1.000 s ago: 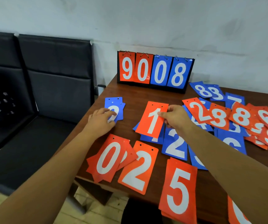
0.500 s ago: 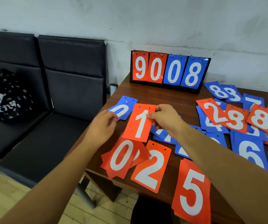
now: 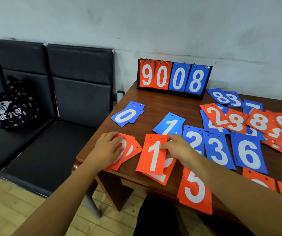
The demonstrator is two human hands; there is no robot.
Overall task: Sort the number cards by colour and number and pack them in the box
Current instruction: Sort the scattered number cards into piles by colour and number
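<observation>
My right hand (image 3: 176,147) pinches the right edge of a red 1 card (image 3: 153,155), held over a red 2 card (image 3: 164,176) near the table's front edge. My left hand (image 3: 108,147) rests flat on a small stack of red 0 cards (image 3: 131,149) at the front left corner. Behind them lie blue 0 cards (image 3: 127,115), a blue 1 (image 3: 169,124), then blue 2 (image 3: 193,138), blue 3 (image 3: 218,151) and blue 6 (image 3: 249,155). A red 5 (image 3: 195,191) overhangs the front edge. No box is visible.
A flip scoreboard (image 3: 173,78) reading 9008 stands at the back of the wooden table (image 3: 154,103). Mixed red and blue cards (image 3: 259,121) are heaped at the right. Black padded seats (image 3: 68,92) with a black bag (image 3: 9,106) stand to the left.
My right hand carried the red 1 card forward and down over the red 2. My left hand moved from the blue 0 cards onto the red 0 stack.
</observation>
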